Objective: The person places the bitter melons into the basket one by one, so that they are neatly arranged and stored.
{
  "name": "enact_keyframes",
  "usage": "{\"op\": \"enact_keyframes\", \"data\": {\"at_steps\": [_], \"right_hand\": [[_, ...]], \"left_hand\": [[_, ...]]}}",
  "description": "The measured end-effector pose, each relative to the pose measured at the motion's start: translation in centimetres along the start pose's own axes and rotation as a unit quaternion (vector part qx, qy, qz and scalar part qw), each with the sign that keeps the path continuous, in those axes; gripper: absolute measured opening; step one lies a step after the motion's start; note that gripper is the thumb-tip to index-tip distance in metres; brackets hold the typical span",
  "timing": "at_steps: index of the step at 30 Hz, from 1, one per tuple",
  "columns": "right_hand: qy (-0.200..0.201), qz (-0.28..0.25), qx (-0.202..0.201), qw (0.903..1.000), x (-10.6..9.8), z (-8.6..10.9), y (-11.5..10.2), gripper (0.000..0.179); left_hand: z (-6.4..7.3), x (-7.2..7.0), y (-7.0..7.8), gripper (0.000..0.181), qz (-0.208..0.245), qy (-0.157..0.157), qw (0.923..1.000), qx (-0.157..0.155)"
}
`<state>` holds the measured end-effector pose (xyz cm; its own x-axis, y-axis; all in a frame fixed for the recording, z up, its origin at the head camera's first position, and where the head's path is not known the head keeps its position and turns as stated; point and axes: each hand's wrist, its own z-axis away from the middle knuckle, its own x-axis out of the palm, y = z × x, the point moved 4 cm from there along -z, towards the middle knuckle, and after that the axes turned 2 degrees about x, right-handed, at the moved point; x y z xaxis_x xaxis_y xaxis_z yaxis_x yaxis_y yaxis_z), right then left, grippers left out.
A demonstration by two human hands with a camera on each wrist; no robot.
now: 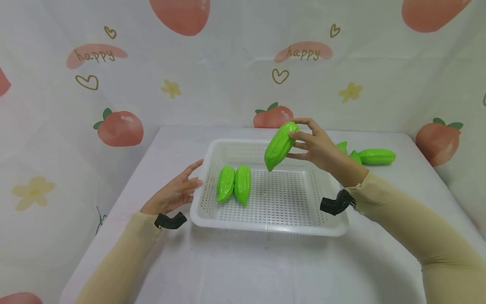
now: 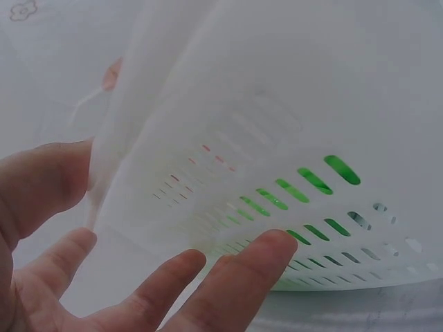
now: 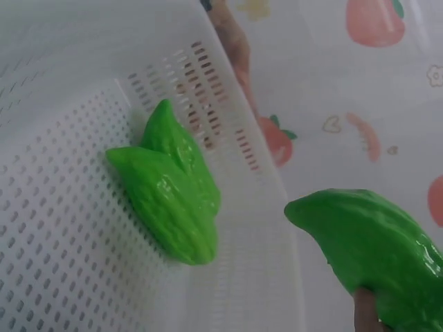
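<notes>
My right hand [image 1: 317, 147] holds a glossy green ridged gourd [image 1: 281, 145] above the right part of a white perforated plastic basket [image 1: 265, 229], fingers and thumb on its upper end and its pointed tip downward. Two like gourds [image 1: 234, 184] lie side by side on the basket floor at the left; the right wrist view shows both gourds [image 3: 169, 194] close together. At the basket's left side is my left hand [image 1: 176, 190], thumb and fingertips right at the rim. In the left wrist view its fingers [image 2: 242, 277] are extended and spread along the outer wall.
More green gourds [image 1: 376, 156] lie on the white table [image 1: 243, 270] behind the basket's right side, partly hidden by my right hand and forearm. A white cloth [image 1: 228, 63] printed with fruit, hearts and flowers hangs behind and beside the table.
</notes>
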<state>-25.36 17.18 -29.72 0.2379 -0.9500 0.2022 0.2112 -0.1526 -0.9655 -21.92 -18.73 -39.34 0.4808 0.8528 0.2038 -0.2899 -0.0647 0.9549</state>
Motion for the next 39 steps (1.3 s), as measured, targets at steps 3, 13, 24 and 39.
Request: {"op": "enact_keyframes", "data": {"at_steps": [3,13,24,39], "right_hand": [[-0.002,0.029,0.023,0.9993,0.7,-1.0,1.1,0.040],[0.002,0.111,0.086,0.9901,1.8,-2.9,4.4,0.047],[0.004,0.173,0.145,0.9742,2.2,-4.3,7.3,0.047],[-0.025,0.209,0.189,0.9592,3.1,-4.9,9.7,0.045]], "left_hand": [[0.0,0.0,0.0,0.067,-0.002,0.000,1.0000,0.000],[0.0,0.1,0.0,0.068,0.010,-0.001,1.0000,0.002],[0.0,0.1,0.1,0.067,0.005,0.009,0.9999,-0.003],[0.0,0.1,0.1,0.068,-0.002,0.016,0.9999,-0.004]]}}
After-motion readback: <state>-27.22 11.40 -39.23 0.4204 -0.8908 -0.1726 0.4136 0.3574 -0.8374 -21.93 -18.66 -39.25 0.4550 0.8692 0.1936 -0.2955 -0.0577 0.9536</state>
